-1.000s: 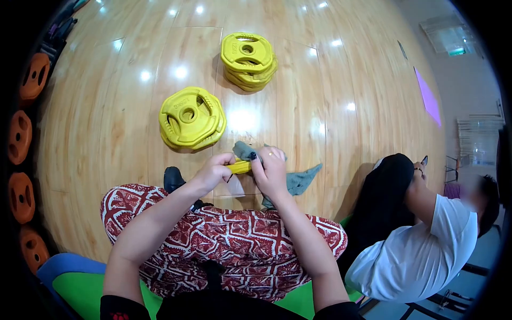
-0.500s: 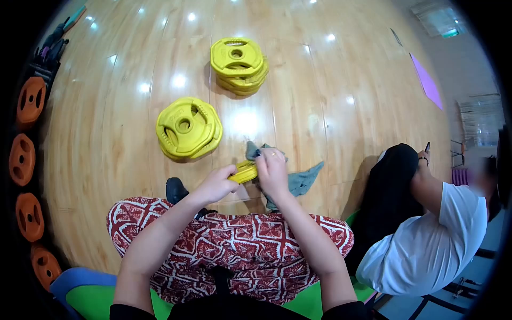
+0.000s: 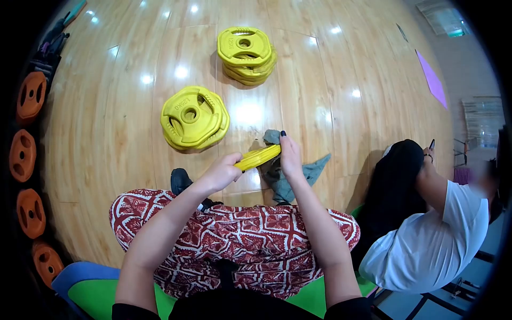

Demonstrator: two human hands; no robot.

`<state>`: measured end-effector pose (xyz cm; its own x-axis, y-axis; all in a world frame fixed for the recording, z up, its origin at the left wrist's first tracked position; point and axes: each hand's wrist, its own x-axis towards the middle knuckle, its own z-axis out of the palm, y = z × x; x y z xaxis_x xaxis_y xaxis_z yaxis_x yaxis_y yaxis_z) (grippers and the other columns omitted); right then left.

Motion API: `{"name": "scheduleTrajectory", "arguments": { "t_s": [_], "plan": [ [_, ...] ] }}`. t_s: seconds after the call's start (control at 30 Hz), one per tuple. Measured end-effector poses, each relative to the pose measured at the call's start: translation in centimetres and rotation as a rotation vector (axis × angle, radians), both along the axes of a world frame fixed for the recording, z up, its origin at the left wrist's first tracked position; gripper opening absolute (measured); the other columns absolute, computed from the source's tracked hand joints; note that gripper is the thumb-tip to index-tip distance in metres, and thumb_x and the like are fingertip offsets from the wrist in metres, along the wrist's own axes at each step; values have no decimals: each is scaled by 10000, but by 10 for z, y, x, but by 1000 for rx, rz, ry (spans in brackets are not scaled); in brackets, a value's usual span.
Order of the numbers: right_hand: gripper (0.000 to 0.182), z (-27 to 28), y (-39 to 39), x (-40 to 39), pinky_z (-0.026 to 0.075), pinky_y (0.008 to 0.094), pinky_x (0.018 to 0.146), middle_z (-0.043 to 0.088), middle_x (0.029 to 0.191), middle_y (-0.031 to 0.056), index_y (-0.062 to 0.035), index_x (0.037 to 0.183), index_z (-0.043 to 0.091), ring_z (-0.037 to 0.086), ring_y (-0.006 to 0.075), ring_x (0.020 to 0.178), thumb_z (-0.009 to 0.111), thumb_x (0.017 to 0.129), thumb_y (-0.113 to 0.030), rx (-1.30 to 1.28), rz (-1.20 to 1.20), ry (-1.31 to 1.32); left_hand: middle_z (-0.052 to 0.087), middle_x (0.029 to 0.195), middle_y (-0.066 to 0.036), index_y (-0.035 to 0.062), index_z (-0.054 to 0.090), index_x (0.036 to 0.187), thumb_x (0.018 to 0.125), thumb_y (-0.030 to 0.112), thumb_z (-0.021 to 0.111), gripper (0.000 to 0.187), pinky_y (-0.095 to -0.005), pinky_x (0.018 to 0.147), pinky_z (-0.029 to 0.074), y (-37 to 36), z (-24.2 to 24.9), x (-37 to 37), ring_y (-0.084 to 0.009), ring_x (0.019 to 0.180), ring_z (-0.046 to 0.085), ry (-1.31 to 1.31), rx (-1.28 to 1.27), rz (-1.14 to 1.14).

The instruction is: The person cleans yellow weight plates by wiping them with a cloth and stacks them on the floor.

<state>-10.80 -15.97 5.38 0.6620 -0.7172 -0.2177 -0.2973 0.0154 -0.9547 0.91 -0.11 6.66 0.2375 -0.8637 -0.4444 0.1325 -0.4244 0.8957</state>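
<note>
A yellow weight plate (image 3: 257, 158) is held nearly edge-on above the floor in front of my crossed legs. My left hand (image 3: 225, 172) grips its left end. At its right end my right hand (image 3: 289, 155) is closed on the rim, with a grey-green cloth (image 3: 282, 186) behind and below it, partly hidden by the hand. Beyond, to the left, lies a short stack of yellow plates (image 3: 184, 125). A taller yellow stack (image 3: 244, 48) stands farther away.
Orange plates (image 3: 31, 213) line a rack at the left edge. A person in a white shirt (image 3: 421, 250) sits close on my right. A purple mat (image 3: 431, 79) lies at the far right. Green and blue mats (image 3: 93, 293) are beneath me. My shoe (image 3: 180, 180) shows at centre left.
The held plate is tilted differently, and more of its edge shows. My right hand has moved slightly right and up with its end. The view has shifted a little.
</note>
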Motion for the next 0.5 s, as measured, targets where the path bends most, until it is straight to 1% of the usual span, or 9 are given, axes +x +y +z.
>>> {"name": "scheduleTrajectory", "arguments": {
  "t_s": [0.07, 0.1, 0.13, 0.2, 0.27, 0.33, 0.4, 0.47, 0.5],
  "plan": [
    [245, 0, 10, 4, 363, 286, 595, 500, 687, 68, 7, 758, 497, 448, 150, 636, 375, 885, -164, -62, -39, -113, 464, 628, -47, 9, 506, 820, 616, 76, 465, 218, -269, 507, 341, -2, 5, 0, -137, 568, 433, 98, -10, 58],
    [231, -4, 11, -2, 388, 322, 703, 547, 785, 122, 10, 819, 531, 510, 236, 754, 381, 870, -157, -186, 69, -47, 440, 632, -2, 23, 502, 820, 609, 56, 453, 219, -225, 488, 319, -1, 4, -5, -94, 553, 389, 200, -9, 110],
    [216, 14, 20, -1, 336, 385, 865, 555, 909, 166, -4, 913, 545, 499, 296, 918, 401, 841, -147, -581, 187, 41, 449, 637, 3, 35, 507, 826, 622, 60, 461, 211, -221, 487, 327, -2, 0, -8, -86, 550, 394, 153, -11, 156],
    [247, 51, 49, 8, 209, 479, 957, 551, 1001, 102, -57, 1006, 532, 466, 267, 1012, 462, 784, -139, -810, 418, -63, 503, 668, -39, -4, 516, 842, 637, 63, 482, 218, -261, 525, 385, -5, 21, -2, -119, 603, 461, 28, -77, 176],
    [234, 46, 51, 9, 194, 459, 967, 544, 1015, 91, -69, 987, 540, 449, 262, 1038, 444, 815, -196, -886, 503, -65, 517, 689, -45, 6, 512, 848, 654, 59, 486, 203, -270, 547, 394, 0, -6, -5, -120, 632, 476, 82, -70, 180],
    [231, 43, 46, 10, 195, 453, 967, 541, 1011, 86, -70, 982, 540, 441, 260, 1042, 455, 805, -190, -883, 485, -47, 530, 709, -39, 11, 508, 844, 664, 60, 499, 186, -267, 557, 394, 1, 2, -2, -105, 652, 477, 31, -106, 107],
    [228, 40, 41, 8, 196, 446, 966, 538, 1006, 80, -71, 977, 540, 434, 259, 1046, 466, 794, -185, -874, 472, -21, 546, 724, -86, -4, 494, 847, 659, 56, 490, 197, -311, 608, 420, -4, 8, -6, -172, 684, 521, 41, -48, 119],
    [221, 38, 36, 8, 199, 431, 963, 531, 984, 75, -70, 969, 540, 436, 257, 1028, 472, 784, -170, -857, 375, -2, 498, 706, -55, 16, 487, 893, 634, 3, 474, 259, -258, 538, 388, -11, 3, -8, -132, 624, 469, -131, -248, 153],
    [215, 38, 34, 8, 212, 412, 950, 526, 968, 72, -63, 959, 540, 438, 253, 1015, 471, 779, -158, -860, 355, -4, 522, 722, -81, 0, 484, 928, 632, 12, 477, 296, -280, 562, 408, -10, 18, -4, -147, 637, 499, -165, -68, 29]
  ]
}}
